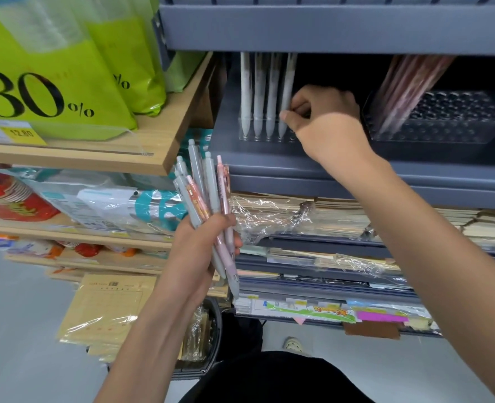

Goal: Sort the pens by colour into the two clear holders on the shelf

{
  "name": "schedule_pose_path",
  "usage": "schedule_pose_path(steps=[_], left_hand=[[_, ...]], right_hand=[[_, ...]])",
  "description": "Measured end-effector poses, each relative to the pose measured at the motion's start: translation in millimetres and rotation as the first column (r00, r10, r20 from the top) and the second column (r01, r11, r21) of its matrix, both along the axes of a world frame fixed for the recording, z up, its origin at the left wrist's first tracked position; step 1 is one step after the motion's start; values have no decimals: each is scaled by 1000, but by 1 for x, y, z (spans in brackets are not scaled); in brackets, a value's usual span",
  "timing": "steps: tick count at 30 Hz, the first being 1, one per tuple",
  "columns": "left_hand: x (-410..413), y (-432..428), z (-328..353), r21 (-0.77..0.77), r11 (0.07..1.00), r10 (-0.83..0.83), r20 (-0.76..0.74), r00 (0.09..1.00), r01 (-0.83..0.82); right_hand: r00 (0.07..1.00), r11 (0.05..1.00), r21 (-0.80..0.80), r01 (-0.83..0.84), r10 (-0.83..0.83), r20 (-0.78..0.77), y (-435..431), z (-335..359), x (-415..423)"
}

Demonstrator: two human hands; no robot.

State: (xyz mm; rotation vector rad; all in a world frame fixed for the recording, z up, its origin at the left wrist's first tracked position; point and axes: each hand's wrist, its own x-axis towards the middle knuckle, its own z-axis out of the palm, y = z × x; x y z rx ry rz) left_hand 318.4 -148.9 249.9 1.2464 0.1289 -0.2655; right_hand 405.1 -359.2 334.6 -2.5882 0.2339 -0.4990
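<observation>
At the holder (246, 137), right grip (316, 112) pinches pen (287, 80); left grip (202, 248) clasps pens (210, 184).

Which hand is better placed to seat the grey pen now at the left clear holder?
Right. The right hand is at the left clear holder, pinching the fourth grey pen standing in it. The left hand is below the shelf, gripping the bundle of grey and pink pens.
</observation>
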Motion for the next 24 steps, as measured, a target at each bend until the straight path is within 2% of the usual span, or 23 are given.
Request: schedule_pose_path(steps=[2,4,5,6,8,10,13,18,22,24], left_hand=[[0,-1,1,5,1000,-31,18,999,31],[0,-2,2,19,998,-61,47,997,60],[-1,-3,3,21,997,-82,62,995,81],[-1,-5,3,22,994,-107,72,992,105],[-2,-11,6,22,988,-151,74,986,150],[-3,-19,8,32,982,-186,78,979,184],[-3,-32,8,16,976,-220,102,970,219],[-3,-60,10,-35,969,-239,127,963,245],[-1,-85,10,-104,977,-179,93,979,189],[-2,-98,11,-118,971,-194,107,975,206]], right_hand=[[996,996,88,-2,-6,87,-2,0,-5],[972,975,222,-26,-27,232,-3,-1,-16],[966,951,302,-63,-17,257,-2,-2,-22],[973,921,371,-115,29,230,-1,-2,-29],[967,837,487,-250,239,85,2,-4,-42],[897,726,596,-343,441,-20,1,-6,-54],[835,590,735,-336,548,-58,-9,-12,-62],[879,501,802,-325,473,60,-39,-15,-74],[926,320,885,-338,282,251,-81,-12,-88],[927,342,862,-375,144,346,-108,-9,-96]])
